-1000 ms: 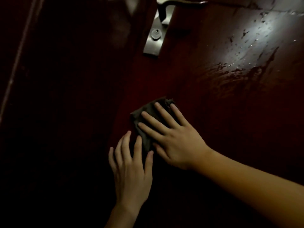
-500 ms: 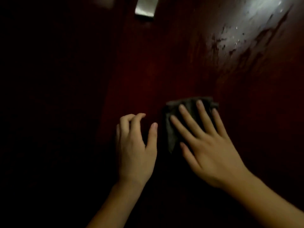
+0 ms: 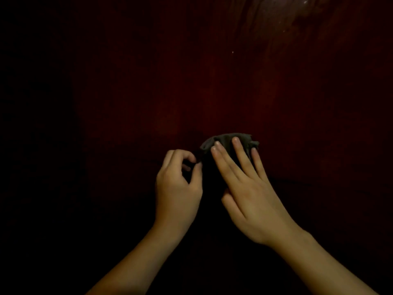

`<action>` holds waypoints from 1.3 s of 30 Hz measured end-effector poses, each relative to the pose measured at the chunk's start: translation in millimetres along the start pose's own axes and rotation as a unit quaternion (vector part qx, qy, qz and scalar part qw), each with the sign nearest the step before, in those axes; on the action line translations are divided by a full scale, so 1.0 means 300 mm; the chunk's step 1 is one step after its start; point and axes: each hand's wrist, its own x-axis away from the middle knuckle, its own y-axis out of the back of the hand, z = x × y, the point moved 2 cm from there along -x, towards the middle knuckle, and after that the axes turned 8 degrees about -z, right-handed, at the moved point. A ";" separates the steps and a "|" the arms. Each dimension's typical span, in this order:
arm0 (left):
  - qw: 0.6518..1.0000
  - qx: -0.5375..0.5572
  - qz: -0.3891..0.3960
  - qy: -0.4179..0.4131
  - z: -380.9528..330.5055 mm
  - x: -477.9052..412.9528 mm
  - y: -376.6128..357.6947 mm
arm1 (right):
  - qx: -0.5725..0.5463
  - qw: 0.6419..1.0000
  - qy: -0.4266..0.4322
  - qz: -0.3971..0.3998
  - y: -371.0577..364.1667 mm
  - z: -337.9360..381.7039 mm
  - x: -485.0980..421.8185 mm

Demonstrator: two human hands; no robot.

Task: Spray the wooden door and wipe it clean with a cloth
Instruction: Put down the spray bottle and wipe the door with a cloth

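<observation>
The dark red wooden door (image 3: 212, 81) fills the view in dim light. A small dark grey cloth (image 3: 225, 141) is bunched against it near the middle. My right hand (image 3: 246, 188) lies flat on the cloth with its fingers spread, pressing it to the wood. My left hand (image 3: 177, 188) sits just left of the cloth, its fingers curled, with thumb and forefinger at the cloth's left edge. Whether they pinch the cloth is too dark to tell. No spray bottle is in view.
Wet streaks and drops (image 3: 297, 15) glint on the door at the top right. The left side and the bottom of the view are almost black.
The view has dropped down the door, so the handle plate has left the frame. The cloth has bunched up under my right hand. My left hand has curled its fingers beside the cloth.
</observation>
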 end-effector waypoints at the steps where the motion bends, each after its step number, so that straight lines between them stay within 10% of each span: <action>1: 1.000 -0.004 0.009 0.007 -0.010 0.009 0.004 | -0.025 1.000 -0.003 -0.005 -0.002 0.001 0.006; 8: 0.922 0.208 0.110 0.306 -0.071 0.046 0.075 | -0.349 0.904 -0.205 -0.142 -0.027 0.067 0.169; 11: 0.881 0.222 0.134 0.395 -0.019 0.116 0.147 | -0.516 0.747 -0.407 -0.101 -0.080 0.180 0.262; 14: 0.860 0.195 0.158 0.444 0.054 0.197 0.236 | -0.679 0.493 -0.543 0.027 -0.159 0.286 0.329; 17: 0.846 0.160 0.164 0.481 0.114 0.290 0.339 | -0.715 0.388 -0.568 0.125 -0.213 0.364 0.382; 22: 0.813 0.165 0.149 0.538 0.191 0.425 0.484 | -0.722 0.403 -0.550 0.116 -0.264 0.451 0.448; 27: 0.725 0.183 0.203 0.633 0.229 0.554 0.631 | -0.697 0.513 -0.487 0.115 -0.305 0.543 0.479; 33: 0.775 0.130 0.160 0.598 0.331 0.731 0.912 | -0.675 0.548 -0.439 0.226 -0.386 0.749 0.553; 39: 0.786 0.058 0.074 0.611 0.407 0.852 1.177 | -0.669 0.507 -0.454 0.299 -0.490 1.016 0.626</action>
